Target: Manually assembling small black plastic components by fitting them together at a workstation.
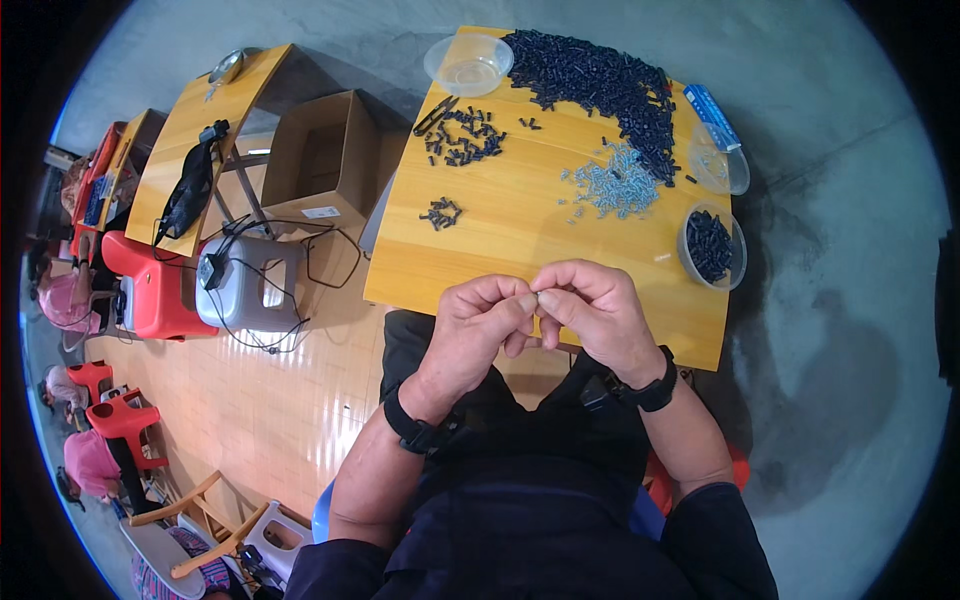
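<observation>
Above the near edge of the wooden table (520,220), my left hand (480,325) and my right hand (595,310) meet fingertip to fingertip. Both are closed in a pinch, and a tiny pale speck shows between the thumbs and forefingers; its kind is too small to make out. Beyond them lies a heap of small silvery-blue metal pieces (615,182). A large mass of short black cylindrical parts (590,80) covers the far right corner. Smaller black parts sit in a loose group (465,138) and a little cluster (440,213) on the left.
A clear tub of black parts (712,245) stands at the right edge, near a plastic lid (735,170) and a blue box (712,115). Dark snips (436,116) and a clear bowl (470,65) are far left. Left of the table are a cardboard box (320,160) and a cable-draped grey stool (255,285).
</observation>
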The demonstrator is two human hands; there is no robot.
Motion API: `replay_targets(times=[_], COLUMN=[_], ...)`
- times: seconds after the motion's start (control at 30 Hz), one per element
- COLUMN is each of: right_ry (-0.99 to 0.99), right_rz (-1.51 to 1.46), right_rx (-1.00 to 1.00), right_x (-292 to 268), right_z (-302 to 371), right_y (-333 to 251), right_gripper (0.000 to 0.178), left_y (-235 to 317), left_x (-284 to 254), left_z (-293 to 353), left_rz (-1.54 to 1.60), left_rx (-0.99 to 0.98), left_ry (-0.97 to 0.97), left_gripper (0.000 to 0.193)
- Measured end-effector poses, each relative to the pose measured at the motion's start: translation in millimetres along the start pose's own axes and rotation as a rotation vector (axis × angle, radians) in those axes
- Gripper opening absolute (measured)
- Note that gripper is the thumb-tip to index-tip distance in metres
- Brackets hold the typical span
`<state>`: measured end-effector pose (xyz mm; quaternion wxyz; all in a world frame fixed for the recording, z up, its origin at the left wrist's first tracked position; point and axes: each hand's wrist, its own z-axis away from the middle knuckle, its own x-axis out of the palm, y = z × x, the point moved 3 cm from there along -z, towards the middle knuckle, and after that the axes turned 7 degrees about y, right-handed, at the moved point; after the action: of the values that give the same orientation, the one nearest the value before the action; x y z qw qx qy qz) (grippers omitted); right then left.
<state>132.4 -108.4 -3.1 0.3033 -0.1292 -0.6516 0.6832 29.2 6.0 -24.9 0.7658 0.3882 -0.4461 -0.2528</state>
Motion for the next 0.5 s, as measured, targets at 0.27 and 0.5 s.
replay_targets(times=[0.27,0.5], right_ry=[0.063,0.122], right_rz=[0.009,-0.025], right_rx=[-0.020,0.018], right_x=[-4.8,-6.0], right_z=[-1.0,1.0], right_y=[5.3,5.9], right_gripper=[0.011,0.012], left_y=[-4.6,-3.4], left_x=[-5.8,-12.3], left_z=[-0.5,-1.2], left_rz=[-0.028,-0.062], left_rx=[0.023,0.109], left_ry=[0.036,0.027], left_gripper=[0.012,0.020])
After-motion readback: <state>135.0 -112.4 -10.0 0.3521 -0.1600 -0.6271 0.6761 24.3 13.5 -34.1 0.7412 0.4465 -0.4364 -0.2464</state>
